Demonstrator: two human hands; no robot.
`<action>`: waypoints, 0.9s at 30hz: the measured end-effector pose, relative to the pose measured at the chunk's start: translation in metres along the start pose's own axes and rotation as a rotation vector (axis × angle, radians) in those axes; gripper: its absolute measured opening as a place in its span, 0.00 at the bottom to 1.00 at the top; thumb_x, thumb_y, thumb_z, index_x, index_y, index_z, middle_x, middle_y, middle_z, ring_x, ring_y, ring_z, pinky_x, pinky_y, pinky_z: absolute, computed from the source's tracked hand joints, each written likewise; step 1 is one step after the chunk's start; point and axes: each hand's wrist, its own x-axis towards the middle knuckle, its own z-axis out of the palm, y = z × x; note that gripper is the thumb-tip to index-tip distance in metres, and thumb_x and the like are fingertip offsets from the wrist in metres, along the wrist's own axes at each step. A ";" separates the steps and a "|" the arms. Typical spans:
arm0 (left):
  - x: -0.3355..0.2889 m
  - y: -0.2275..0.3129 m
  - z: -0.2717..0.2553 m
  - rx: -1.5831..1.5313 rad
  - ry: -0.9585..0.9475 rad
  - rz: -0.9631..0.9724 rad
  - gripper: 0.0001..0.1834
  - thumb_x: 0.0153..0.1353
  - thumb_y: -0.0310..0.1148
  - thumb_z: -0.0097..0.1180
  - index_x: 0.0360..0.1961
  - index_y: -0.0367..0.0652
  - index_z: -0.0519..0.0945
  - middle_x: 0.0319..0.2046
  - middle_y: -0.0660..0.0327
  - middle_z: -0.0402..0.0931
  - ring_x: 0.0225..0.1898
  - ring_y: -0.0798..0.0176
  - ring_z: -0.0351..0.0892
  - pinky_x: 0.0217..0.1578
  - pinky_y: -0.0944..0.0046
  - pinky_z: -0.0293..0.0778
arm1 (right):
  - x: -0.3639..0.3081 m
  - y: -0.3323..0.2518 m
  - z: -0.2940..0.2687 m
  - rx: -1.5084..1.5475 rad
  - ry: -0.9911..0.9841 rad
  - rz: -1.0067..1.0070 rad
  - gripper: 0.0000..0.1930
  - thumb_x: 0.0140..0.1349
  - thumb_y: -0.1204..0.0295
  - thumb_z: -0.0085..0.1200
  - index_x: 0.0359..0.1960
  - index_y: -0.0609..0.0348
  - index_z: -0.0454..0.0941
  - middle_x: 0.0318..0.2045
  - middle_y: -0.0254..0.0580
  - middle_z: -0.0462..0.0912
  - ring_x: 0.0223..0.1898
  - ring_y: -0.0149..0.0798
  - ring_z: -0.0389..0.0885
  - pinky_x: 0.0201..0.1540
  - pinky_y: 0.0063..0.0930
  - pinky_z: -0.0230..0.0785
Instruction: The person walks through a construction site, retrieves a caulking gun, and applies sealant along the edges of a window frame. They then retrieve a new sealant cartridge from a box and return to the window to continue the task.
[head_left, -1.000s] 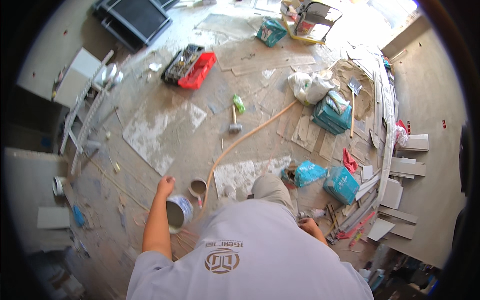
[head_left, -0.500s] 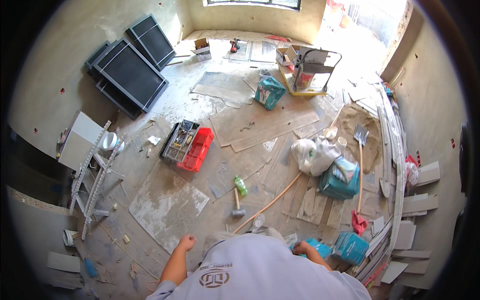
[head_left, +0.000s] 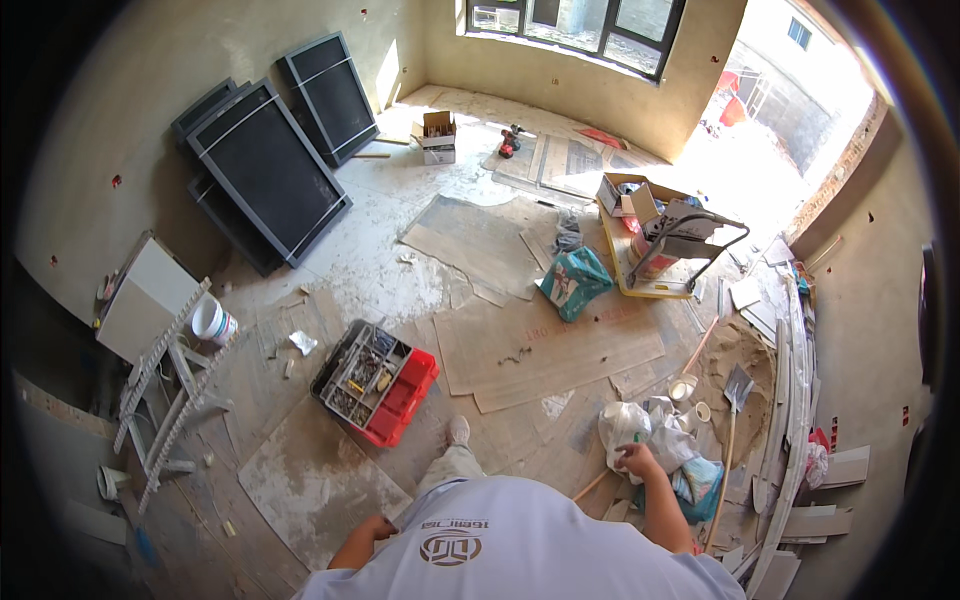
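My right hand (head_left: 636, 459) reaches forward over the white plastic bags (head_left: 623, 425), its fingers bent. A small green tip (head_left: 637, 437) shows just above the fingers; whether it belongs to a held thing, I cannot make out. Low beside my body hangs my left hand (head_left: 376, 528), fingers curled, nothing visible in it. Ahead of it on the floor lies an open toolbox with a red half (head_left: 408, 397) and a dark tray (head_left: 365, 372) of tools and small parts. One shoe (head_left: 458, 431) is planted right of the toolbox.
A yellow platform trolley (head_left: 655, 288) carries cartons ahead right. A shovel (head_left: 739, 388) leans by the sand pile (head_left: 752, 350). Dark framed panels (head_left: 270, 175) lean on the left wall, near a sawhorse (head_left: 180, 390). Cardboard sheets (head_left: 560, 350) cover the floor; a teal bag (head_left: 577, 283) stands there.
My body has stepped forward, and the view has lifted toward the window. My right hand has risen from beside my body and stretched out over the white bags. My left hand has drawn closer in.
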 end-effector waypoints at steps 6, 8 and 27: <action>0.102 0.210 -0.357 -0.207 0.442 0.197 0.16 0.49 0.41 0.76 0.26 0.39 0.86 0.23 0.57 0.84 0.24 0.61 0.82 0.30 0.60 0.77 | 0.043 0.003 0.078 0.028 -0.279 0.086 0.20 0.52 0.67 0.70 0.48 0.60 0.87 0.31 0.43 0.89 0.33 0.32 0.87 0.42 0.29 0.79; 0.120 0.283 -0.459 -0.353 0.559 0.367 0.12 0.53 0.36 0.73 0.30 0.38 0.86 0.27 0.58 0.85 0.30 0.65 0.82 0.34 0.62 0.77 | 0.073 0.003 0.084 0.193 -0.209 0.293 0.17 0.54 0.64 0.68 0.42 0.60 0.89 0.31 0.42 0.89 0.36 0.31 0.87 0.44 0.29 0.79; 0.321 0.449 -0.543 -0.192 0.032 0.163 0.21 0.61 0.44 0.61 0.45 0.36 0.86 0.41 0.45 0.86 0.43 0.49 0.86 0.47 0.55 0.78 | 0.667 -0.479 -0.260 0.130 0.072 -0.042 0.11 0.65 0.75 0.53 0.42 0.70 0.82 0.24 0.44 0.86 0.25 0.36 0.86 0.34 0.28 0.76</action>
